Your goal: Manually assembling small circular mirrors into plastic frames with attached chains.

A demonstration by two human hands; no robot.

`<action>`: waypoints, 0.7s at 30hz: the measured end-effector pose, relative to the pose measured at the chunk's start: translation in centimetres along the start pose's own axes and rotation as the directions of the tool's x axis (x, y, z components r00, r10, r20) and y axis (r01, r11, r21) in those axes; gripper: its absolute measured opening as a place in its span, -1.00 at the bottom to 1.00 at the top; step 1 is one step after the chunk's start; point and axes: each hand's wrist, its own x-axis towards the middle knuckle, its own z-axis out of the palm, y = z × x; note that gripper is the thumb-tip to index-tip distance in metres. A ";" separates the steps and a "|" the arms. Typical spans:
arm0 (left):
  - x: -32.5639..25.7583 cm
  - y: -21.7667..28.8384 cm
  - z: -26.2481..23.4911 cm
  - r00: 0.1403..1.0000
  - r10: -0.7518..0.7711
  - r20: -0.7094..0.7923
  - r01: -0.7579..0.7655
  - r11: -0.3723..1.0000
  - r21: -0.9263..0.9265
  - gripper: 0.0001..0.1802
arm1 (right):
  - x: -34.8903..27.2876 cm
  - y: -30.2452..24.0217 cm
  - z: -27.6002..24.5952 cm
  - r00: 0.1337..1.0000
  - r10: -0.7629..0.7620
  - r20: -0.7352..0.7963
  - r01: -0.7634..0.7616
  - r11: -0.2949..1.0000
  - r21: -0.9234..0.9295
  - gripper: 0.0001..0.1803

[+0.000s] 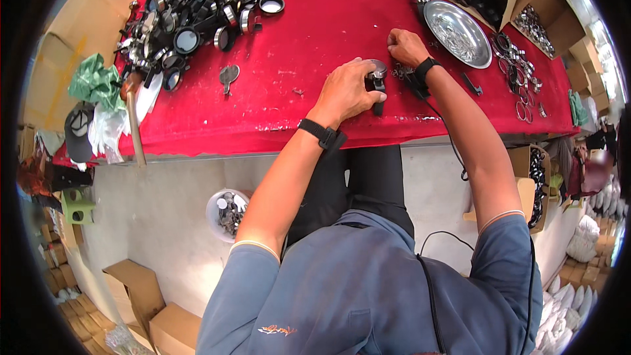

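Observation:
My left hand (345, 92) is closed around a round metal piece with a black strap-like part (378, 79) hanging below it, held upright near the front of the red-covered table (315, 33). The thumb presses on its near side. To its right, my right hand (407, 47) has its fingers curled together just above the cloth; whatever they may hold is hidden. Small loose metal bits (399, 72) lie between the two hands. Left of my left hand rests a flat round metal piece with a short stem (229, 76).
A heap of black-rimmed round parts (190, 20) fills the far left. An oval metal dish (458, 33) of small shiny pieces stands right, beside metal rings (519, 75). Boxes of parts (542, 20) line the far right. A white bucket (227, 213) sits on the floor.

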 end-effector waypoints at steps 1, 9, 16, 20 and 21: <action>0.0 -0.2 0.3 0.999 0.035 -0.016 -0.035 0.999 0.005 -0.36 | -0.4 0.3 -0.3 1.000 -0.006 0.006 0.006 1.000 -0.007 -0.79; -0.8 -0.2 -0.5 1.000 0.022 -0.010 -0.022 0.996 -0.087 -0.36 | -4.9 0.7 -8.5 0.936 0.347 0.063 -0.268 0.582 0.768 -0.87; -0.4 -0.1 0.1 1.000 0.022 -0.014 -0.022 1.000 -0.009 -0.32 | -13.1 1.0 -5.0 0.882 0.285 0.375 -0.386 -0.019 0.922 -0.80; 0.5 -0.1 0.0 1.000 0.004 0.015 -0.004 1.000 0.015 -0.33 | -14.8 -2.0 -3.0 0.884 0.211 0.417 -0.364 -0.248 0.898 -0.75; 0.8 0.0 0.1 1.000 0.001 0.017 -0.001 1.000 0.018 -0.33 | -14.9 -2.7 -2.1 0.894 0.267 0.359 -0.331 -0.145 0.933 -0.75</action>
